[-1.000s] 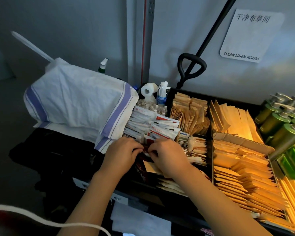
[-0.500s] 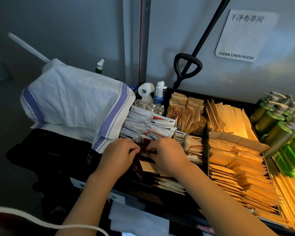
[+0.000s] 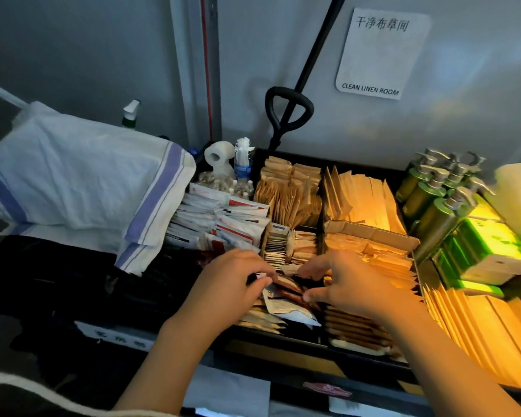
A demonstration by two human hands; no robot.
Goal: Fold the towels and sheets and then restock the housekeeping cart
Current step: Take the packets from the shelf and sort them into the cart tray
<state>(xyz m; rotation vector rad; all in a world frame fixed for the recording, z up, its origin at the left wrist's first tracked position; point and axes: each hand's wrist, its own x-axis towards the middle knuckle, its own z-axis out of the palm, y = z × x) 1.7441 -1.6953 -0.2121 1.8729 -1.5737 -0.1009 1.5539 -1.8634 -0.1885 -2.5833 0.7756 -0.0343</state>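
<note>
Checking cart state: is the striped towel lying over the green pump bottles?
No, the striped towel lies at the cart's left end, the green pump bottles at its right.

Wall sign (image 3: 381,54) reads "CLEAN LINEN ROOM", far right | black loop handle (image 3: 288,111) stands centre | red pipe (image 3: 206,64) runs down the wall, left of it

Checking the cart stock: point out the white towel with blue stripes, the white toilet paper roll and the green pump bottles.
white towel with blue stripes (image 3: 82,173), head view, on its plain white top.
white toilet paper roll (image 3: 218,158), head view, on its end face.
green pump bottles (image 3: 424,194), head view, on one bottle's body.
</note>
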